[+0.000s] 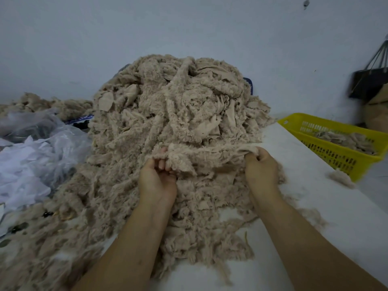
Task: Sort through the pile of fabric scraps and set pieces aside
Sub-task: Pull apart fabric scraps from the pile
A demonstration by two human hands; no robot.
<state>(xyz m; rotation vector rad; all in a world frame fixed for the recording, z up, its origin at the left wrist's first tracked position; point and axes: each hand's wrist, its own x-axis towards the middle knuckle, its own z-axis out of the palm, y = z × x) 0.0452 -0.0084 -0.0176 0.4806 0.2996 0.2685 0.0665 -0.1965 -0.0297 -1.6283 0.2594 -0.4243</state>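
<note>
A big heap of beige fleecy fabric scraps (176,106) covers the middle of the white table (315,198), sloping down towards me. A long beige strip (210,153) lies stretched across the front of the heap. My left hand (158,177) grips its left end with curled fingers. My right hand (261,164) pinches its right end. Both forearms reach in from the bottom edge.
A yellow plastic basket (336,152) with a few beige scraps inside stands at the right, with a loose tuft (341,179) beside it. Clear plastic bags and white material (31,156) lie at the left. A dark bag (369,82) hangs on the right wall.
</note>
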